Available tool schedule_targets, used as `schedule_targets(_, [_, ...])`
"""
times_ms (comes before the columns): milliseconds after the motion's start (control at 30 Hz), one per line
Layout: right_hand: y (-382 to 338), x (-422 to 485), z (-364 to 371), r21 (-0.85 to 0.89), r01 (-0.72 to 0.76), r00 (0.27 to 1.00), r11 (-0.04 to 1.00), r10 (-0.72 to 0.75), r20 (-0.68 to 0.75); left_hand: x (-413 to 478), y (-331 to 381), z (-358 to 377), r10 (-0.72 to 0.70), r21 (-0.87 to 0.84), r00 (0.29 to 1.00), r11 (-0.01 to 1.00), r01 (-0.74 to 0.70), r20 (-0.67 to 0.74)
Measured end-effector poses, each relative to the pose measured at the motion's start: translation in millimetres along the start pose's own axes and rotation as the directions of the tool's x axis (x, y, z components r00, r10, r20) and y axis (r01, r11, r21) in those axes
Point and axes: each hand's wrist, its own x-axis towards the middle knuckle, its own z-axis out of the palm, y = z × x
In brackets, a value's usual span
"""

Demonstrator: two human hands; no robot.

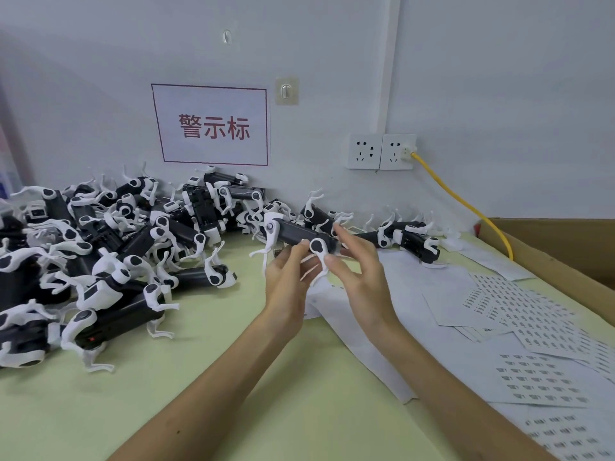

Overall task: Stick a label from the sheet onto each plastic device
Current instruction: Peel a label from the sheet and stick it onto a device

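A black plastic device with white legs (296,235) is held above the green table, near its middle. My left hand (288,277) grips it from below, thumb and fingers curled round its underside. My right hand (357,261) touches its right end, with the index finger stretched along the top and the thumb by a white round joint. Label sheets (539,377) covered in small barcode stickers lie to the right. I cannot tell if a label is on the held device.
A large heap of the same devices (109,247) fills the left and back of the table (233,377). More devices (409,239) lie by the wall at the back right. A cardboard box (565,247) stands at the right edge. A yellow cable (466,204) runs down from a wall socket.
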Motion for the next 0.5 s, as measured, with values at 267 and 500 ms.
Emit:
schedule_targets(267, [5.6, -3.1, 1.0, -0.038, 0.077, 0.995, 0.996, -0.075, 0.067, 1.1, 2.1, -5.2, 0.028, 0.061, 0.999, 0.998, -0.030, 0.041])
schedule_targets(500, [4.9, -4.0, -1.8, -0.129, 0.161, 0.985, 0.979, -0.150, 0.088, 2.8, 8.0, -11.2, 0.002, 0.089, 0.992, 0.996, -0.014, 0.130])
